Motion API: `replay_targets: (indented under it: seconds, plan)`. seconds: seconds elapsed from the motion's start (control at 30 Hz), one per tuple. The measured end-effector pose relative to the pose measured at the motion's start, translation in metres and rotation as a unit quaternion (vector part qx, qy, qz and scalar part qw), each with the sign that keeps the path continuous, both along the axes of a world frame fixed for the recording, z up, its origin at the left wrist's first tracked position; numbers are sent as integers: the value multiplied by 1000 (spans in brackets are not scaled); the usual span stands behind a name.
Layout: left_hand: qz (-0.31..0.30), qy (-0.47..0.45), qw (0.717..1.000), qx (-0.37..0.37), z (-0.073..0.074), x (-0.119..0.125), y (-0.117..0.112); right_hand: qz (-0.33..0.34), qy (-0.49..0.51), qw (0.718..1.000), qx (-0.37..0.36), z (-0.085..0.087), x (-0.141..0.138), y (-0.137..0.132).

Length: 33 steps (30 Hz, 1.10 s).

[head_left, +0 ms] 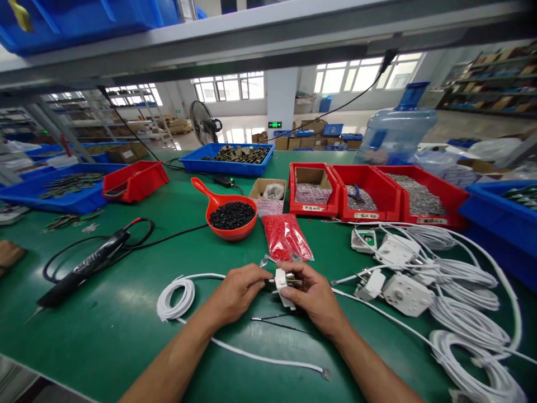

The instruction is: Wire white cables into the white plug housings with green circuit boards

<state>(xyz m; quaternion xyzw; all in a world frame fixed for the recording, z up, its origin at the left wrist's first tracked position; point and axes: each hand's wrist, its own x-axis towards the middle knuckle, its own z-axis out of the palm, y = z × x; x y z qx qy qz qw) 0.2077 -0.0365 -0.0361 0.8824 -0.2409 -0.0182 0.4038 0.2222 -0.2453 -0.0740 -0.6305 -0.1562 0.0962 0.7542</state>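
A small white plastic housing (286,291) with thin coloured wires and metal parts stands tilted in my right hand (314,294), whose thumb and fingers grip it. My left hand (243,291) is closed at the housing's left side, fingertips pinched; whatever lies between them is too small to make out. Below the hands lie dark tweezers (272,321). A white cable coil (176,299) rests left of my left hand, and a cable end with a clear plug (325,373) lies in front. Just beyond my hands is a bag of red pieces (286,236).
An orange scoop (232,230) holds small black parts. Red bins (364,215) of metal parts stand behind. Right are white housings (408,294) with coiled cables (470,324). A black electric screwdriver (86,271) lies left with its cord. A shelf beam (251,39) crosses overhead.
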Motion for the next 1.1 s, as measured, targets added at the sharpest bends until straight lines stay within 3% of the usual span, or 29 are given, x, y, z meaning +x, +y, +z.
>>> replay_targets:
  seconds: [0.1,0.2,0.3,0.53,0.97,1.1]
  plan:
    - [28,0,1000,13,-5,3,1,-19,-7,1000,1,0,0,-1]
    - [66,74,995,-12,-4,4,0,-25,-15,999,15,0,0,-3]
    - [53,133,989,-35,-3,5,-2,-23,-28,999,24,0,0,-5]
    - [25,125,990,-55,-14,8,-8,-26,-38,999,12,-2,2,-8]
    - [81,117,989,-48,-24,9,-8,-32,-94,994,-55,0,-1,-11]
    - [70,116,990,-28,-23,7,-13,-53,-77,995,-25,-2,1,-12]
